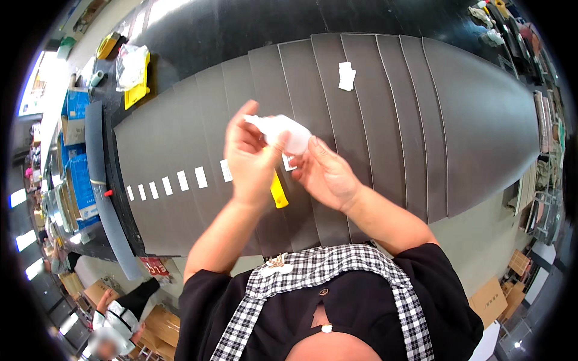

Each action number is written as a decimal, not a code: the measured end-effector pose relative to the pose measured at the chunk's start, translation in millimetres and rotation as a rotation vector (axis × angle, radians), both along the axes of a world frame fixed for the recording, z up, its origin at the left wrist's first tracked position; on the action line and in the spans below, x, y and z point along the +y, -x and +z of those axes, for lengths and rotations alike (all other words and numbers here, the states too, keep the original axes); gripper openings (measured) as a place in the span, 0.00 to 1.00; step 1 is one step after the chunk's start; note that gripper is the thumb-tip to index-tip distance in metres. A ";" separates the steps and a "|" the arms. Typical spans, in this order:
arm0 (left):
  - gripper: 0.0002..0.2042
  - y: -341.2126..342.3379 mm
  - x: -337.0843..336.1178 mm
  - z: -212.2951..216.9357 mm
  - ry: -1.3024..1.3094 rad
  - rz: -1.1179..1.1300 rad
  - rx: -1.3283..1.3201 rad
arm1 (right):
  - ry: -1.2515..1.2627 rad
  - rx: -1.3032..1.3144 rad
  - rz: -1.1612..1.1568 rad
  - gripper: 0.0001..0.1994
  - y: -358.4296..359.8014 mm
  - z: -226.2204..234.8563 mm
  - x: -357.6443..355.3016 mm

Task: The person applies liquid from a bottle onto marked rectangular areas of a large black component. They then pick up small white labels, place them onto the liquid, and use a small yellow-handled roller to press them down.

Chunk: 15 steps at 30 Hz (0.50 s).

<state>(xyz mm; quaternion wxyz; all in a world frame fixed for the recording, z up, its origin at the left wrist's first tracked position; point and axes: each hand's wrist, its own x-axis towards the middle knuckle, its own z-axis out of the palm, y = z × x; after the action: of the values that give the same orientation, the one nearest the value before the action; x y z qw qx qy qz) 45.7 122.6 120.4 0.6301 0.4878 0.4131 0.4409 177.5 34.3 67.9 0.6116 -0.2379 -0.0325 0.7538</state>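
Note:
Above the overlapping dark grey sheets [391,126], a white object shaped like a small squeeze bottle [292,133] is held between my two hands. My left hand [250,153] grips its narrow left part, thumb across the front. At the wider right end, my right hand [328,174] pinches it with thumb and fingers. Beneath the hands lies a tool with a yellow handle [278,194]; its other end is hidden. White rectangular labels [200,177] run in a row across the sheets, one on each visible strip. A small pile of white labels [346,77] rests farther off, right of centre.
At the far left of the black table [217,30] stands a yellow tray [137,96] with a clear plastic bag [131,66]. A long grey-blue strip [108,204] lies along the left edge, beside blue boxes [78,174]. Another person [117,319] is at lower left near cardboard boxes [161,331].

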 end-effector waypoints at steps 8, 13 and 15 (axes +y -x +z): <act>0.28 42.6 223.5 -7.4 -0.675 0.382 0.519 | -0.347 -2.314 -0.322 0.18 -142.1 59.8 48.1; 0.30 44.4 275.3 -31.0 -0.617 0.452 0.757 | -0.055 -2.384 -0.191 0.18 -150.6 68.0 61.1; 0.30 44.7 279.2 -40.7 -0.618 0.452 0.775 | -0.013 -2.407 -0.177 0.18 -151.7 66.0 66.3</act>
<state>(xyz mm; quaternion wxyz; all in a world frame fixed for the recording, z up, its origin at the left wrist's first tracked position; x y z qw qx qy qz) 1.0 401.8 79.7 0.1484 0.6760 0.5611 0.4540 329.1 100.6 133.9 0.2404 -0.7863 -0.5691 0.0047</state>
